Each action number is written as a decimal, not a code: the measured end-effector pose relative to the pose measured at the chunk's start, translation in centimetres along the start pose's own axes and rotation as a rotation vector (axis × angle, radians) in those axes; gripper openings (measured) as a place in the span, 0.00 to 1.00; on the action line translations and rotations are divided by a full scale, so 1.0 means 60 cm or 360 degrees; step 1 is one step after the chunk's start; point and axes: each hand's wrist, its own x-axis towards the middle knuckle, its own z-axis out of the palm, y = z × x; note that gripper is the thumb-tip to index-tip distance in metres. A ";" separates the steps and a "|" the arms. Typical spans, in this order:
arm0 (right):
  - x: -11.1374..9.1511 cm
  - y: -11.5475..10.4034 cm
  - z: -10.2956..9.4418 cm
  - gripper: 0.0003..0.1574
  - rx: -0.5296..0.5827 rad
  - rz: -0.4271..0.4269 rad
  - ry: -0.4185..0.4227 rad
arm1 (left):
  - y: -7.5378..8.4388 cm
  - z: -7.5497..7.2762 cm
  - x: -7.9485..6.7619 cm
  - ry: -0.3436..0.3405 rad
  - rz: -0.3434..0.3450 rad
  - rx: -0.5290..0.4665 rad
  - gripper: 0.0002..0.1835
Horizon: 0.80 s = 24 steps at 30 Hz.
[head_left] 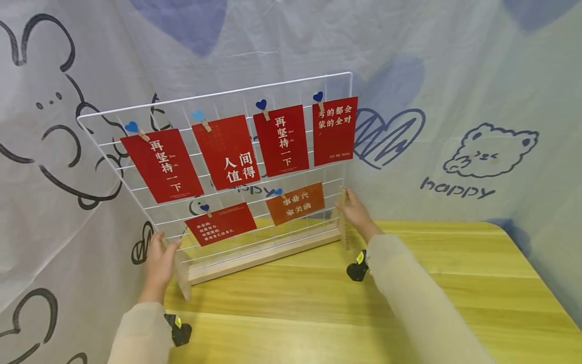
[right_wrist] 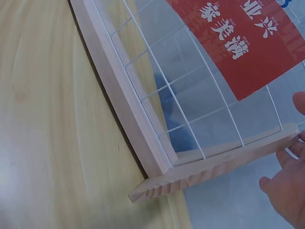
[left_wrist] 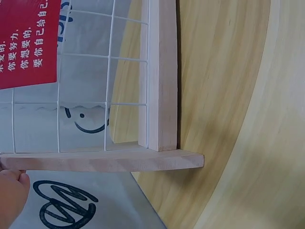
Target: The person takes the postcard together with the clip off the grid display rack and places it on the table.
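Left hand (head_left: 159,260) and right hand (head_left: 356,215) each grip one of the wooden end boards (left_wrist: 109,162) of the wire rack (head_left: 265,256), which stands on the worktop (head_left: 282,313); matched, even pressure at both sides should hold it square and spare the pegged cards (head_left: 285,144) a jolt

Pale, lightly creased white sheeting (head_left: 300,35) hangs behind a yellow wood-grain tabletop (head_left: 482,283) with a rounded far-right corner; it bears a large black-outlined cartoon animal (head_left: 50,121) at left, a dark-blue scribbled heart (head_left: 391,139), a blue-outlined bear face (head_left: 491,151) above the handwritten word "happy" (head_left: 456,187), and soft blue-violet patches (head_left: 186,20); light leaves a pale sheen on the wood.
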 end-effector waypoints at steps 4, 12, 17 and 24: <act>0.003 0.002 -0.001 0.41 -0.0006 -0.0016 -0.0014 | 0.001 0.000 -0.001 0.0010 -0.0015 -0.0047 0.35; 0.001 0.004 -0.002 0.42 -0.0040 -0.0027 -0.0029 | 0.001 0.000 -0.004 0.0041 -0.0067 -0.0115 0.35; 0.006 0.003 -0.001 0.42 -0.0051 -0.0045 -0.0026 | 0.000 -0.001 -0.003 0.0073 -0.0097 -0.0187 0.36; 0.005 0.002 -0.001 0.42 -0.0081 -0.0023 0.0005 | -0.003 0.003 -0.001 0.0092 -0.0137 -0.0216 0.37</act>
